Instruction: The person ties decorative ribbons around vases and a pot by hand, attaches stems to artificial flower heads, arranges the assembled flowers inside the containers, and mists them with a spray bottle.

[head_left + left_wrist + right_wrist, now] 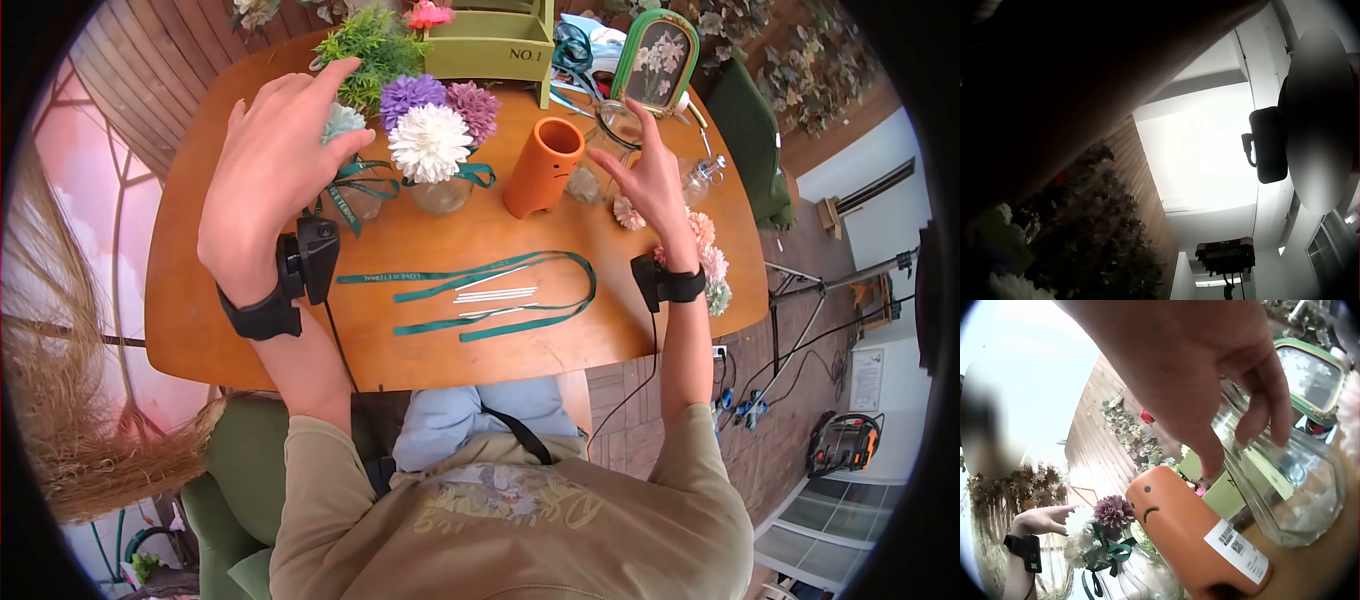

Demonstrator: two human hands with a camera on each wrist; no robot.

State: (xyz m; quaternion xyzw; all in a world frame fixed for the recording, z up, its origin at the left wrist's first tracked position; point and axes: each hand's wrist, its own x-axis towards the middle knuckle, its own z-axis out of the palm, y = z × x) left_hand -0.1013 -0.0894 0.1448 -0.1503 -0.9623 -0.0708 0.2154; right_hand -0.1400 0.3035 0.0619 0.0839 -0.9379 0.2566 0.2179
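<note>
A wooden table (190,290) is occupied at its far side by a green planter (485,58) marked NO.1 and a green-framed picture (662,60). An orange vase (545,165) with a frowning face is set upright between the two hands, its long axis running from table to open mouth. It is placed just beside the right hand (655,180), on the thumb side, and well apart from the left hand (270,150); the white flower (430,143) is seen between vase and left hand. A clear glass vessel (1316,519), also upright, is reached over by the right hand, whose thumb and index finger are spread wide, with the other fingers bent; nothing is plainly held. The left hand is held open and raised near a teal flower (343,122), its thumb parted from the fingers. Nearer the person, green ribbons (430,276) are laid out around thin white sticks (495,296).

Whether the glass is touched by the right fingers cannot be told. Its upper part is partly covered by that hand in the right wrist view. The teal flower is partly hidden by the left hand, and in the left wrist view that hand's fingertips cannot be made out, much being lost in darkness.
</note>
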